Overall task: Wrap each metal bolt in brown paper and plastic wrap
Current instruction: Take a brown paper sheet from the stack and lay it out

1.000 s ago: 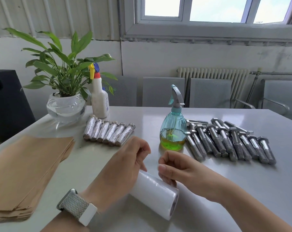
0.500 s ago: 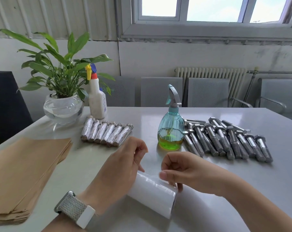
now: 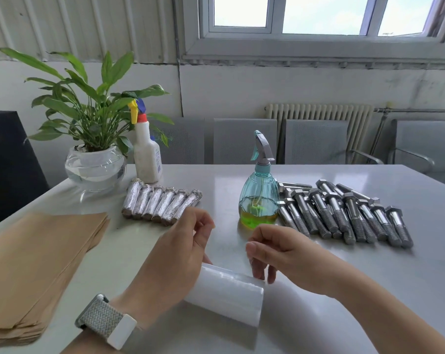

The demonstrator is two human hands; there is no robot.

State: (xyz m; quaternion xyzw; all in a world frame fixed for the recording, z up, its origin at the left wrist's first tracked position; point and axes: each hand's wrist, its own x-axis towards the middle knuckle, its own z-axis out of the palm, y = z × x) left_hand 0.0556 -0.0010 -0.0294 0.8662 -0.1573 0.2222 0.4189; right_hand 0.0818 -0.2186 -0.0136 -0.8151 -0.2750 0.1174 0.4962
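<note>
White plastic-wrap roll lies on the grey tabletop, left hand curled round its end. Right hand's fingers seemingly pinch the film's edge.

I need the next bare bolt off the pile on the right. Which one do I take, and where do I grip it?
Take the rightmost bolt in the bolt pile, coming in with the right hand from the open table on its right. Pinch the shank across its middle. It likely lifts cleanly: it lies flat at the row's edge, hex head away, nothing resting on it.

Both hands on plastic wrap roll
</note>
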